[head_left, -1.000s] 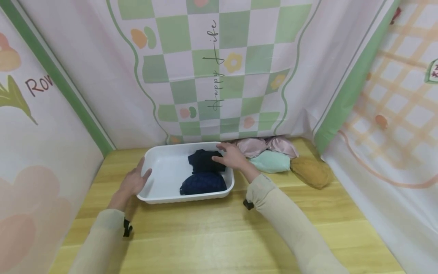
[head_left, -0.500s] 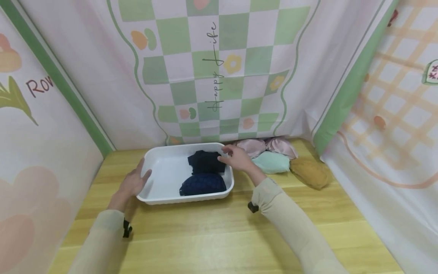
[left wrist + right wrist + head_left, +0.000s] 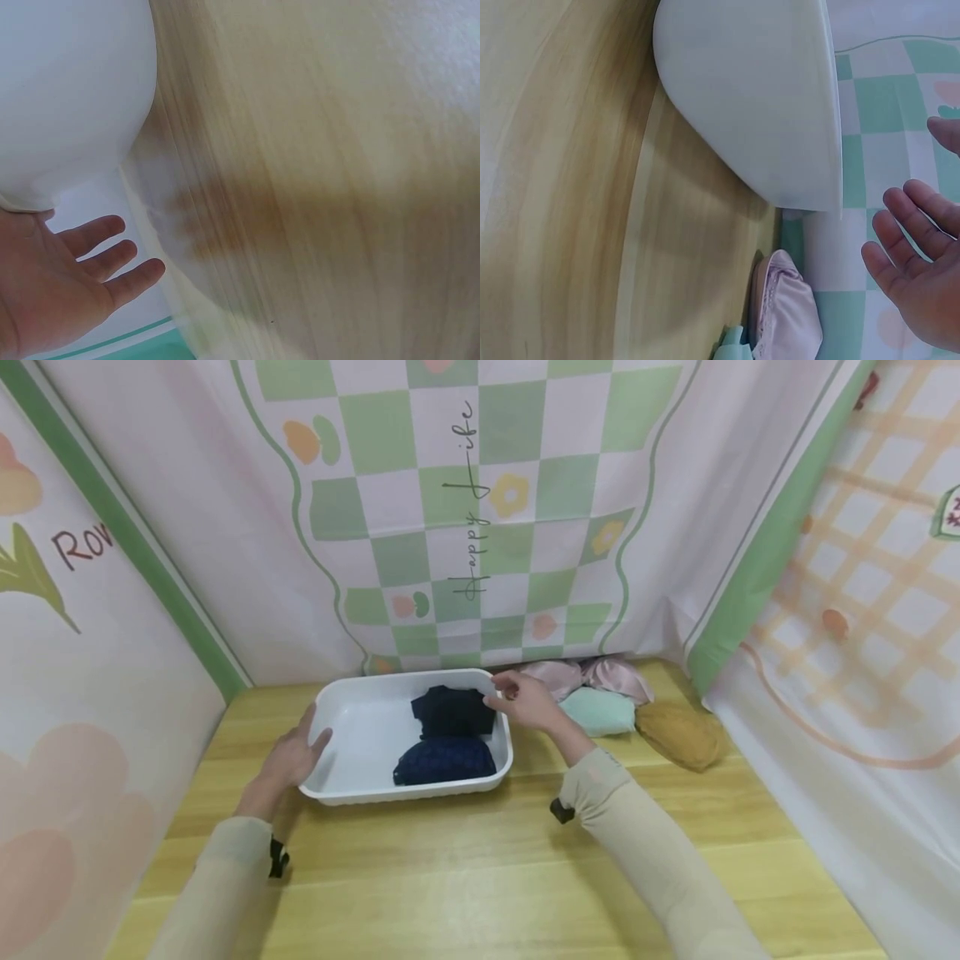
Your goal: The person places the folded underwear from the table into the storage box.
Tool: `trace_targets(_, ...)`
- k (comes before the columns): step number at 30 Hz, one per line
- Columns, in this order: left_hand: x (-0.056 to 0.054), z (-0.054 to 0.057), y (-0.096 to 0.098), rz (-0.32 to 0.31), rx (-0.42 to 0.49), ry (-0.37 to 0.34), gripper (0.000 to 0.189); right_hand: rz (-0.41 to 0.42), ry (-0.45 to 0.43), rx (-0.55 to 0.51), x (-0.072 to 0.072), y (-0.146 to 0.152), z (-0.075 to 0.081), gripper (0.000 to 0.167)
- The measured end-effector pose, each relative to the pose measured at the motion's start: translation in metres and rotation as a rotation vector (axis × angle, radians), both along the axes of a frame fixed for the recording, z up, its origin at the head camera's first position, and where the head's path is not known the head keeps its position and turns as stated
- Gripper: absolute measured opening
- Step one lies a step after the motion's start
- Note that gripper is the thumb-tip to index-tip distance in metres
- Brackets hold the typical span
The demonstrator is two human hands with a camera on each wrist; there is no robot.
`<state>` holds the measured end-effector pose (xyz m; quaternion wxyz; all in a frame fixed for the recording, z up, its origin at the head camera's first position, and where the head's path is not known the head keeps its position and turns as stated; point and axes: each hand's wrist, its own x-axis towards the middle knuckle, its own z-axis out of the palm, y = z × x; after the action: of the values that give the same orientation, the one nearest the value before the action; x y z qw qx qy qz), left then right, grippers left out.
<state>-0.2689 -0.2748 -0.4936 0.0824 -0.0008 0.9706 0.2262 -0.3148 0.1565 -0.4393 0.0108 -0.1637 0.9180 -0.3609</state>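
Note:
A white rectangular tray (image 3: pixel 360 746) stands on the wooden table, holding two folded garments on its right side. The rear one is black (image 3: pixel 453 712); in front lies a navy, cup-shaped one that looks like a folded bra (image 3: pixel 444 760). At the tray's left end, my left hand (image 3: pixel 291 758) rests against the rim, thumb over the edge. Its other fingers (image 3: pixel 109 260) stretch out straight beside the outer wall in the left wrist view. My right hand (image 3: pixel 528 702) hovers at the right rim, holding nothing, its fingers (image 3: pixel 911 229) spread and slightly bent.
Right of the tray, by the back curtain (image 3: pixel 442 527), lie a pink satin bra (image 3: pixel 617 680), a mint folded piece (image 3: pixel 600 712) and a mustard one (image 3: pixel 681 737). Printed curtains enclose the table (image 3: pixel 450 868) at the back and both sides.
My right hand has drawn back to the right, from over the black garment to the tray's right rim. My left hand, the tray and the garments have stayed in place.

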Motion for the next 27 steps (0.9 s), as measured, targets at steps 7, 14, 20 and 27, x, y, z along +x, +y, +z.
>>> trace_targets(7,-0.001,-0.001,-0.001,-0.001,-0.009,-0.005,0.077,-0.014,-0.018,-0.088,0.002,0.009,-0.004,0.051)
trace_targets(14,0.000,0.000,-0.001,-0.006,-0.012,0.003,0.078,-0.015,0.000,-0.116,0.003,0.017,-0.002,0.050)
trace_targets(20,0.002,0.003,0.001,-0.001,-0.013,-0.005,0.078,-0.023,0.006,-0.114,0.006,0.025,0.000,0.050)
trace_targets(27,0.002,0.002,0.001,0.008,-0.005,-0.010,0.078,-0.017,0.014,-0.152,0.008,0.031,0.002,0.044)
